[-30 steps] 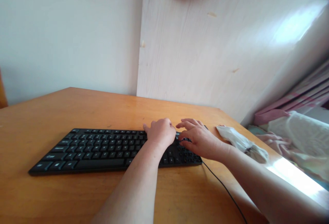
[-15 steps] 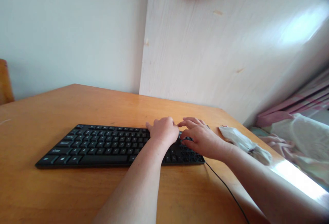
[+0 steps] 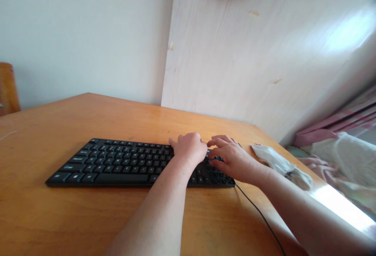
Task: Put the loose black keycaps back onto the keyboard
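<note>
While the keyboard (image 3: pixel 120 163) lies flat on the table (image 3: pixel 88 224), the left hand (image 3: pixel 190 148) sits over its upper right part, fingers curled, hold unclear (fingertips mostly hidden). Right hand (image 3: pixel 232 159) just beside it, over the number keys, fingers spread, grasping nothing. Cable (image 3: pixel 258 211) runs from the near right corner; pale cloth (image 3: pixel 274 160) farther right.

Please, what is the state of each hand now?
Left hand: over the keyboard, fingers curled; grip cannot be told.
Right hand: open, fingers spread.
</note>
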A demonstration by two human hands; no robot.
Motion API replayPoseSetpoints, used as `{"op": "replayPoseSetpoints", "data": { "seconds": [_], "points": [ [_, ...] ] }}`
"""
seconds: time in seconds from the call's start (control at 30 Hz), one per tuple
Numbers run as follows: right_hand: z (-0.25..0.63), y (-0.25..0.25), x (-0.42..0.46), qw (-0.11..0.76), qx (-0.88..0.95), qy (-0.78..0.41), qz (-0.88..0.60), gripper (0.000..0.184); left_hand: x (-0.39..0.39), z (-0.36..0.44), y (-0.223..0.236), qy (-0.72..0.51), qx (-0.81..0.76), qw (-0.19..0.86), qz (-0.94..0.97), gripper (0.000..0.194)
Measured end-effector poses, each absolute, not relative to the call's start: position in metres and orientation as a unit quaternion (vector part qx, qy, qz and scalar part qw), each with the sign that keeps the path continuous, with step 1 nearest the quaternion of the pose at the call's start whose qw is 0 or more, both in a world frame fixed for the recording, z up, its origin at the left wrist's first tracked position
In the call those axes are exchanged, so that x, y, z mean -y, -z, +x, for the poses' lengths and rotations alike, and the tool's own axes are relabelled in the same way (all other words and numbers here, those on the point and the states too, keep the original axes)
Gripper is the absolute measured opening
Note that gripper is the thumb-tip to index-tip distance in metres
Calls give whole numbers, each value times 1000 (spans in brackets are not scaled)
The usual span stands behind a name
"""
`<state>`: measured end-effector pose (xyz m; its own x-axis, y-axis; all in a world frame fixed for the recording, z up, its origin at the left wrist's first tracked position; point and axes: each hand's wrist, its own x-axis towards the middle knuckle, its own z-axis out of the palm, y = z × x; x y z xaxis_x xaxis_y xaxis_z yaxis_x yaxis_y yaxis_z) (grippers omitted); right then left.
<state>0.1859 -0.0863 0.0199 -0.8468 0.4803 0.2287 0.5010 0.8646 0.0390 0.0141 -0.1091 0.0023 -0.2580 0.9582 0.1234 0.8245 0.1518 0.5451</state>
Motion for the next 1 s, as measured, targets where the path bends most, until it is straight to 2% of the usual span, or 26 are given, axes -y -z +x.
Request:
{"op": "replayPoseSetpoints", "data": {
  "seconds": [0.47,1.0],
  "points": [
    [182,-22,92,85,958,74,-262,11,109,14,-2,-266,-750,121,594,24],
    [177,-13,102,45,945,122,-300,25,106,13,4,-267,-746,117,599,22]
  ]
}}
